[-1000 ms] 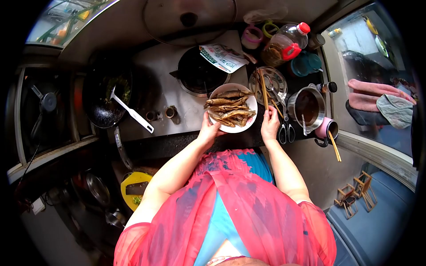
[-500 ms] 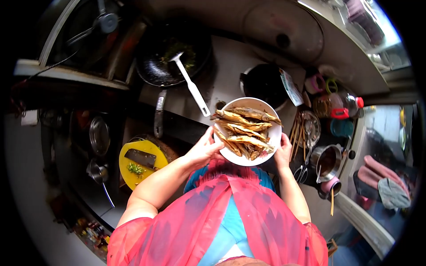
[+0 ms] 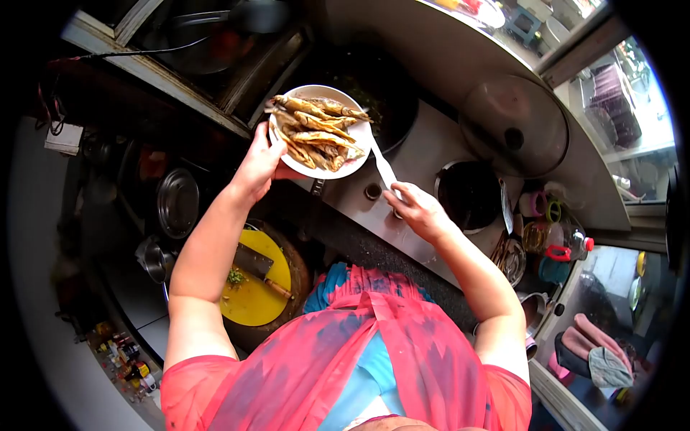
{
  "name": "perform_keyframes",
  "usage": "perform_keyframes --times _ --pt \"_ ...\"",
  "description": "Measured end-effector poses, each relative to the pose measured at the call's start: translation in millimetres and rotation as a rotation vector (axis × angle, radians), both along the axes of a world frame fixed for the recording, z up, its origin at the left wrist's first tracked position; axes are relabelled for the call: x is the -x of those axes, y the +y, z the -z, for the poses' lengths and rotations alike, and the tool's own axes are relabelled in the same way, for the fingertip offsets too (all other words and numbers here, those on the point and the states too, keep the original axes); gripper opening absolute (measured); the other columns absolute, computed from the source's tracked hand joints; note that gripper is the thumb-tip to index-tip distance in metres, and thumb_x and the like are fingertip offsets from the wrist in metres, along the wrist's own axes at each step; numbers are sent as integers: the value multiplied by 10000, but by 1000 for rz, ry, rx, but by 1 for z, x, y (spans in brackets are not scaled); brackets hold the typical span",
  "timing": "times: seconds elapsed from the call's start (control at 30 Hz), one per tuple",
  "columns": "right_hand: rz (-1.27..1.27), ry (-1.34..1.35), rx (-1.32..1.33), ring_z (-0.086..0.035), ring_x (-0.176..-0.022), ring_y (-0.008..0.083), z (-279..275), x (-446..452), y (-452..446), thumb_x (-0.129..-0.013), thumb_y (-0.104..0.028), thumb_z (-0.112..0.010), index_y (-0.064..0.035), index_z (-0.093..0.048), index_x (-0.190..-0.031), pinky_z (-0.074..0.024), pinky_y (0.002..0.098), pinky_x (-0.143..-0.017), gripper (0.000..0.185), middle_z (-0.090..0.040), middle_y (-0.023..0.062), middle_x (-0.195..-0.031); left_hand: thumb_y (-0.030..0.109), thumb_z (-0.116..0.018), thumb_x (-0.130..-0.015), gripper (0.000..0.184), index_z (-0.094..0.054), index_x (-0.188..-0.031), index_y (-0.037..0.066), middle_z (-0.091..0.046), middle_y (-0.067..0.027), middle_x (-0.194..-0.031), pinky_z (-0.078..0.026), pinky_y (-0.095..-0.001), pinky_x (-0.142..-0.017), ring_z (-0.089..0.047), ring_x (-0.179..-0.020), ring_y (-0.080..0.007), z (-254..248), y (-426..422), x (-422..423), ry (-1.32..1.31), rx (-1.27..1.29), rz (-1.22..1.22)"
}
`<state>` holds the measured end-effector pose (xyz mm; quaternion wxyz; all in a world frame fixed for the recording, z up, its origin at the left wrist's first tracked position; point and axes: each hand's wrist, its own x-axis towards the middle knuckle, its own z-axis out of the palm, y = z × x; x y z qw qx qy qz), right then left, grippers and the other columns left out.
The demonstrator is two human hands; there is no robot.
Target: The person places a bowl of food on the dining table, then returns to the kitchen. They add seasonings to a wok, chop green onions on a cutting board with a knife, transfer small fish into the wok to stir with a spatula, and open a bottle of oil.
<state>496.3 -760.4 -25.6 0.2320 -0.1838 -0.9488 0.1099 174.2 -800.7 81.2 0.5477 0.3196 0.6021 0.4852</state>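
My left hand (image 3: 260, 164) grips the left edge of a white plate (image 3: 353, 165) heaped with several browned whole fish (image 3: 320, 129). The plate is held over the near left part of a dark wok (image 3: 402, 108) and hides much of it. Closed around the end of a white spatula's handle (image 3: 383, 167) is my right hand (image 3: 418, 210), to the right of the plate. The spatula reaches up past the plate's right edge; its head cannot be made out. Chopped greens show faintly in the wok.
A dark pot (image 3: 467, 197) sits on the stove's right, with a glass lid (image 3: 514, 129) leaning behind. At lower left, a cleaver (image 3: 253, 260) and chopped greens (image 3: 235, 276) lie on a yellow cutting board (image 3: 262, 307). An oil jug (image 3: 571, 243) stands at right.
The plate of fish has moved up and left toward the wok in my left hand. My right hand has let go of the plate and taken hold of the spatula. The view has shifted.
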Motion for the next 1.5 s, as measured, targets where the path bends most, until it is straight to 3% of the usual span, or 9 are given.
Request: perform_keyframes --times 0.17,0.33,0.57,0.83,0.9,0.97,1.03,1.23,1.5 --pt "107 33 15 -629 -929 277 -50 -27 -8 -696 8 -667 -30 -633 -1105 -547 331 -771 412 -591 143 -1040 85 -460 -846 477 -257 -1278 72 -487 -188 -1194 -601 -403 -623 -614 -996 -304 41 69 24 362 -22 66" --pt "230 186 85 -642 -891 281 -87 -26 -17 -751 70 -664 -18 -653 -1077 -548 319 -767 337 -616 157 -1033 123 -430 -830 427 -302 -1228 37 -480 -333 -1195 -418 -511 -946 -531 -1045 -505 60 130 20 1043 6 152" --pt "377 418 282 -644 -893 237 -106 -7 -25 -830 100 -600 -1 -659 -1071 -530 294 -774 268 -637 161 -1026 90 -474 -851 526 -247 -1323 53 -452 -269 -1165 -487 -518 -856 -585 -962 -466 32 139 25 1332 -86 147" --pt "534 550 372 -618 -767 174 -111 13 -1 -865 94 -547 32 -632 -1052 -508 268 -691 215 -614 116 -883 47 -401 -920 453 -228 -1339 36 -464 -237 -1281 -493 -403 -926 -581 -1090 -326 66 74 62 582 -437 -214" --pt "523 468 222 -618 -742 180 -121 15 21 -859 101 -542 32 -630 -1046 -509 270 -686 217 -609 119 -850 31 -345 -951 423 -204 -1349 10 -457 -223 -1284 -493 -382 -950 -556 -1135 -266 37 36 41 108 -120 -334" --pt "499 400 163 -622 -718 189 -136 22 46 -864 73 -548 27 -639 -1002 -505 275 -668 172 -605 119 -808 175 -353 -970 393 -264 -1333 55 -555 -168 -1160 -572 -253 -533 -666 -866 -182 71 1 43 10 -227 -384" --pt "486 294 161 -620 -698 174 -149 27 74 -902 -1 -544 27 -645 -973 -502 281 -656 127 -607 110 -785 190 -366 -956 357 -373 -1292 67 -615 -130 -1059 -548 -241 -517 -666 -769 -151 72 -32 32 -141 -113 -433" --pt "633 574 952 -671 -827 181 -125 -23 175 -939 -190 -579 30 -649 -1057 -511 287 -804 259 -664 81 -989 202 -402 -925 442 -412 -1342 59 -537 -114 -1259 -417 -352 -998 -509 -1183 -211 111 -98 6 -448 -76 -639" --pt "564 1060 1513 -671 -867 239 23 9 126 -920 -181 -607 79 -587 -1115 -518 310 -894 325 -642 127 -971 216 -375 -926 445 -468 -1292 -21 -572 -126 -1243 -419 -348 -992 -543 -1155 -213 109 -134 4 -452 -68 -721"
